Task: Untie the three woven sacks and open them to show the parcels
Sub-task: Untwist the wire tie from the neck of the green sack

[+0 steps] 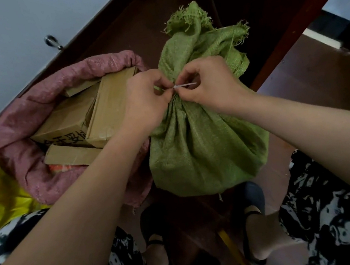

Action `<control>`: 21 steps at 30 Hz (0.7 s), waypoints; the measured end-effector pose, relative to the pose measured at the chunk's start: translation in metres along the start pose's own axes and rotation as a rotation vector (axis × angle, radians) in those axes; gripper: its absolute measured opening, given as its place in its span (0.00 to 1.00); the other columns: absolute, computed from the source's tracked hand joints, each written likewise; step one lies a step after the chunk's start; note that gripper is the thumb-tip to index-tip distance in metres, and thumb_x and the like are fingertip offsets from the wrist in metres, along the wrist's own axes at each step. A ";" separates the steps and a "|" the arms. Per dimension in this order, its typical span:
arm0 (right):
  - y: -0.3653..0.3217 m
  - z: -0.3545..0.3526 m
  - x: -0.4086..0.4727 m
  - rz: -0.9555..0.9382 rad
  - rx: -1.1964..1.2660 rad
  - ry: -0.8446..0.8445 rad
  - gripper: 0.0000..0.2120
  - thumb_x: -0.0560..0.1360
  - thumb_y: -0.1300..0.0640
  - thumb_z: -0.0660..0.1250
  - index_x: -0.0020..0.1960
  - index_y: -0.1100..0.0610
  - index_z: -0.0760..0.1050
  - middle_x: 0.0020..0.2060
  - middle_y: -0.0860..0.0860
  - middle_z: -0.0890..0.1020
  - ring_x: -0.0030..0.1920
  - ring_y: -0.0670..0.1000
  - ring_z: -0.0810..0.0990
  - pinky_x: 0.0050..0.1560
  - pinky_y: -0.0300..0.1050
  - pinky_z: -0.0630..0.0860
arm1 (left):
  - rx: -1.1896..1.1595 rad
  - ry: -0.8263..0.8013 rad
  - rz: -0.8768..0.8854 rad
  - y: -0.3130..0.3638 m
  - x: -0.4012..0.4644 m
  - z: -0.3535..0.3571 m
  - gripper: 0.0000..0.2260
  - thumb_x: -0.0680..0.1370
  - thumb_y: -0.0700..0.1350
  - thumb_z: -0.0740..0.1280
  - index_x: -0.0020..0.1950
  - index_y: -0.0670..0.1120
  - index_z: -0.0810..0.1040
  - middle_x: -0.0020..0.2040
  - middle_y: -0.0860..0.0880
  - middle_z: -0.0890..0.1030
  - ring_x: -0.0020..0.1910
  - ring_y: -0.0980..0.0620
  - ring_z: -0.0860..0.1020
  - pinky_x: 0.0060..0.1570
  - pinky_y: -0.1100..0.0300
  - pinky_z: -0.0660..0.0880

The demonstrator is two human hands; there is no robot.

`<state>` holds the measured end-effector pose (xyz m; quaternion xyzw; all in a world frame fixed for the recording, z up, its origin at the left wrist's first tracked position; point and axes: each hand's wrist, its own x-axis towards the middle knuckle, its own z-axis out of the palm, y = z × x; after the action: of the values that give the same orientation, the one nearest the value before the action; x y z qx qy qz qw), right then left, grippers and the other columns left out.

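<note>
Green sack (205,148) stands tied at frame centre, touching the opened pink sack (26,153) of cardboard parcels (108,112). Left hand (145,105) and right hand (210,84) pinch its white tie (185,85). Dark floor (319,80) lies open at right.

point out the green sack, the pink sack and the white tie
green sack (205,150), head view, on its bulging body
pink sack (27,162), head view, on its rolled-down rim
white tie (186,85), head view, on its free tail

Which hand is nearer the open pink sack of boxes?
Left. The left hand lies against the pink sack rim while pinching the green sack's tie; the right hand is beyond, over the green sack.
</note>
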<state>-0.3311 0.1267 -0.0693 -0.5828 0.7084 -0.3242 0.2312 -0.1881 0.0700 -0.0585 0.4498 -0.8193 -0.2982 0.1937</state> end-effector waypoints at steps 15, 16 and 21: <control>0.004 0.000 0.000 0.028 0.135 -0.040 0.02 0.71 0.60 0.73 0.41 0.54 0.81 0.34 0.44 0.80 0.35 0.41 0.79 0.36 0.28 0.72 | 0.011 -0.044 0.007 0.002 0.001 0.001 0.03 0.73 0.38 0.70 0.46 0.41 0.80 0.34 0.60 0.70 0.32 0.64 0.70 0.32 0.78 0.66; 0.003 0.000 0.000 0.027 0.111 -0.048 0.02 0.71 0.59 0.73 0.42 0.55 0.81 0.34 0.45 0.80 0.36 0.42 0.80 0.36 0.28 0.72 | 0.033 -0.043 0.037 0.003 0.001 0.001 0.03 0.73 0.37 0.70 0.46 0.40 0.81 0.34 0.61 0.69 0.31 0.65 0.69 0.32 0.78 0.65; -0.003 -0.001 0.004 -0.088 -0.138 -0.071 0.06 0.71 0.58 0.73 0.47 0.58 0.81 0.41 0.48 0.79 0.40 0.45 0.77 0.40 0.32 0.72 | 0.064 -0.032 0.053 0.004 0.001 -0.002 0.03 0.74 0.37 0.69 0.46 0.39 0.81 0.33 0.61 0.69 0.31 0.65 0.68 0.33 0.78 0.64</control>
<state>-0.3311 0.1229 -0.0662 -0.6390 0.6942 -0.2635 0.2011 -0.1898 0.0704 -0.0540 0.4289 -0.8430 -0.2740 0.1739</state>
